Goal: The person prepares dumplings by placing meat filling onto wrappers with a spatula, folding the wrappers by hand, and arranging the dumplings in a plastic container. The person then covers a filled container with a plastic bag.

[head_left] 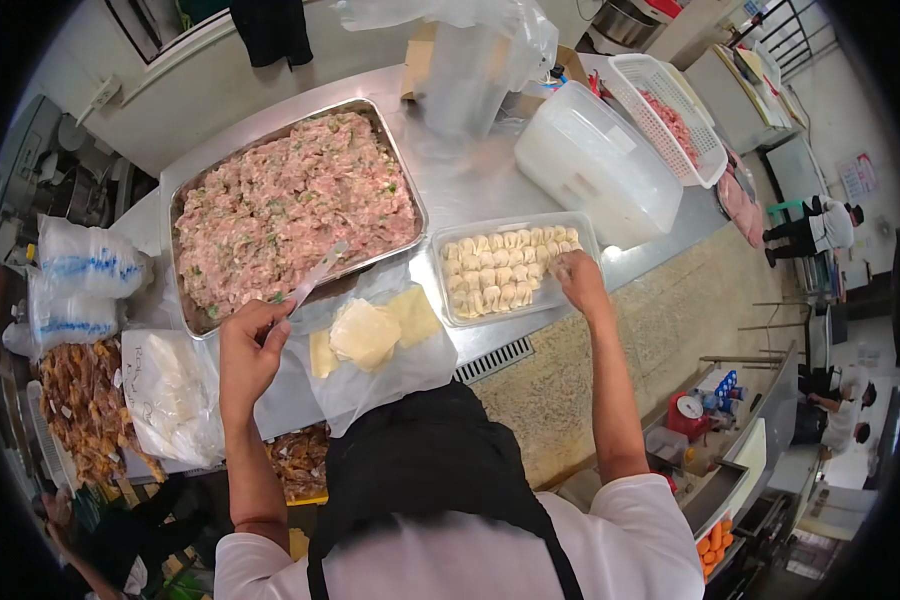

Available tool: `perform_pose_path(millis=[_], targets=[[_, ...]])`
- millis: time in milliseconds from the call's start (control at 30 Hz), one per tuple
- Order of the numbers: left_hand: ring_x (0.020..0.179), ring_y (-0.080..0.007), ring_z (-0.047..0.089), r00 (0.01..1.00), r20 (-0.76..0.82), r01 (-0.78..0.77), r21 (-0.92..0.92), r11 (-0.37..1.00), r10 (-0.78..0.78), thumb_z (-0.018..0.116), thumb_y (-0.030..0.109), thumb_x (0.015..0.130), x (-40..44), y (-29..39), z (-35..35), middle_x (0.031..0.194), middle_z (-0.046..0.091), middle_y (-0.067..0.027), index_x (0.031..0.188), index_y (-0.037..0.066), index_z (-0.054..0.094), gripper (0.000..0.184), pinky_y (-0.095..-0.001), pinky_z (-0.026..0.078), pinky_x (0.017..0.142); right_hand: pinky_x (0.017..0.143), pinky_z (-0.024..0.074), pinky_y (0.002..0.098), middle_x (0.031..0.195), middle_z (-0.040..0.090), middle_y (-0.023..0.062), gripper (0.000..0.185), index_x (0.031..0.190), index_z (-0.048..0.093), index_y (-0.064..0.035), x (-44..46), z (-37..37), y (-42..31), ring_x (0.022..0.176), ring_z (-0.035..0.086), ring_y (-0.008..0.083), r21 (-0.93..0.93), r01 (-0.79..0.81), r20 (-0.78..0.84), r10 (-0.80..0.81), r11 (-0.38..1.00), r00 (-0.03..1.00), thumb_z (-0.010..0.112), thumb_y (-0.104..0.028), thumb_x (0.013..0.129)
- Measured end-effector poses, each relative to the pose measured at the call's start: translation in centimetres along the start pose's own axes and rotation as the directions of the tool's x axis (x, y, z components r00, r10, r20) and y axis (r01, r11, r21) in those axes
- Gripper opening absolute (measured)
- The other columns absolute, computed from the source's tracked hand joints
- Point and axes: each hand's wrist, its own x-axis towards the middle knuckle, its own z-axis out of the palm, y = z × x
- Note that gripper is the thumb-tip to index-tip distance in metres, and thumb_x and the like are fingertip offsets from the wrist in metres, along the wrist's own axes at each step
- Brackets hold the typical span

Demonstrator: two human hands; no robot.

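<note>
Left hand [253, 345]: fingers curled, thumb closed against them, gripping the spreader. Right hand [582, 282]: fingers bunched and pointing in at the right end of the dumpling container; can't tell from here if there's a dumpling between the fingertips.

Biggest first. Steel table [475, 185] runs under the work and out beyond both hands. Metal tray [422, 207], rotated a bit, sits just beyond the left hand, full of pinkish minced filling [295, 200] with green flecks. Translucent bin [600, 160] is directly beyond the right hand, clear of it. White perforated basket [708, 160] is further out past that bin, raw meat [667, 122] inside.

Browned pieces [85, 400] are heaped to the left of the left hand, well apart; a bulky white plastic bag [175, 390] lies between the heap and the left forearm.

Dumpling container [510, 221] is clear plastic, just left of and beyond the right hand. Plastic sheet [335, 400] is between the hands, nearer the left. Wrapper stack [362, 335] is on that sheet, right of the left hand, pale pieces on top of yellower ones.

Spreader [320, 272] angles up and right out of the left hand, blade over the tray's near edge; contact with filling unclear.

Dumplings [503, 258] sit in rows, left of the right hand; near rows stop short of the container's right end.
</note>
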Motion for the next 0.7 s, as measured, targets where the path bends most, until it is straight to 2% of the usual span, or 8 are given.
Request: perform_pose_path(millis=[67,133,233,333,467,567,633,700], targets=[[0.064,-0.014,0.054,1.0,-0.008,0.01,-0.013,1.0,-0.01,0.069,-0.007,0.079,0.0,-0.4,0.1,0.084,0.067,-0.0099,0.11,0.0,0.074,0.032,-0.0275,0.043,0.06,0.074,0.0533,0.0392,0.098,0.067,0.0185,0.025,0.093,0.064,-0.0012,0.0,0.6,-0.5,0.086,0.066,0.0329,-0.084,0.126,0.002,-0.127,0.988,0.992,0.079,-0.015,0.079],[0.064,-0.0141,0.054,0.999,-0.022,0.023,-0.039,0.999,-0.024,0.069,-0.007,0.079,-0.1,-1.2,0.3,0.084,0.067,-0.0098,0.11,0.0,0.074,0.032,-0.0275,0.043,0.06,0.073,0.0541,0.0388,0.093,0.069,0.0168,0.036,0.092,0.064,-0.0011,-0.1,1.2,-1.7,0.084,0.068,0.0311,-0.014,-0.047,-0.093,0.045,0.999,0.995,0.085,-0.003,0.063],[0.064,-0.0143,0.054,0.998,-0.038,0.047,-0.045,0.998,-0.049,0.069,-0.007,0.079,-0.3,-1.5,0.0,0.085,0.067,-0.0096,0.11,0.001,0.073,0.033,-0.0274,0.043,0.06,0.071,0.0547,0.0384,0.087,0.07,0.0157,0.042,0.092,0.064,-0.0012,0.2,2.3,-1.1,0.08,0.07,0.0295,0.058,-0.176,-0.006,0.177,0.983,0.984,0.088,-0.001,0.057],[0.064,-0.0144,0.054,0.997,-0.04,0.058,-0.015,0.998,-0.059,0.069,-0.007,0.078,-0.6,-2.0,-0.2,0.086,0.068,-0.0098,0.111,0.001,0.073,0.034,-0.0274,0.043,0.06,0.068,0.0546,0.0379,0.078,0.07,0.014,0.044,0.091,0.064,-0.0012,0.1,3.5,-0.8,0.073,0.069,0.0297,0.014,-0.104,-0.149,0.105,0.995,0.983,0.089,-0.002,0.055],[0.066,-0.0146,0.055,0.994,-0.046,0.103,0.026,0.994,-0.102,0.069,-0.006,0.078,-1.0,-2.6,-0.4,0.09,0.07,-0.0109,0.111,0.003,0.074,0.034,-0.0278,0.044,0.061,0.068,0.0546,0.0388,0.087,0.07,0.0168,0.041,0.09,0.064,-0.0008,0.0,3.2,-1.2,0.077,0.069,0.0324,0.104,-0.144,-0.095,0.154,0.984,0.983,0.088,-0.001,0.057],[0.067,-0.0152,0.057,0.992,-0.103,0.075,0.033,0.997,-0.071,0.069,-0.005,0.079,-1.5,-2.9,-0.6,0.092,0.071,-0.0118,0.111,0.004,0.074,0.034,-0.0288,0.046,0.062,0.071,0.0548,0.0387,0.096,0.069,0.0182,0.033,0.089,0.065,-0.0005,-0.8,1.0,-6.9,0.082,0.069,0.0338,-0.152,0.016,-0.221,-0.049,0.988,0.974,0.085,0.0,0.063],[0.068,-0.0166,0.058,0.985,-0.118,0.13,0.063,0.99,-0.122,0.069,-0.005,0.079,-1.7,-2.6,-0.8,0.094,0.072,-0.0124,0.111,0.005,0.074,0.034,-0.0298,0.047,0.062,0.084,0.0517,0.0427,0.1,0.067,0.0201,0.022,0.086,0.065,-0.0005,-1.6,1.2,-12.5,0.097,0.065,0.0375,-0.001,0.028,-0.26,-0.027,1.0,0.965,0.077,0.002,0.068],[0.069,-0.0179,0.058,0.984,-0.092,0.154,-0.007,0.988,-0.154,0.069,-0.004,0.079,-2.0,-3.4,-0.3,0.094,0.072,-0.0123,0.111,0.005,0.074,0.033,-0.0299,0.047,0.062,0.084,0.0522,0.0429,0.098,0.067,0.018,0.018,0.087,0.065,-0.0001,-3.2,5.3,-16.1,0.095,0.065,0.0371,0.508,0.141,-0.023,-0.15,0.85,0.988,0.074,0.002,0.071]])
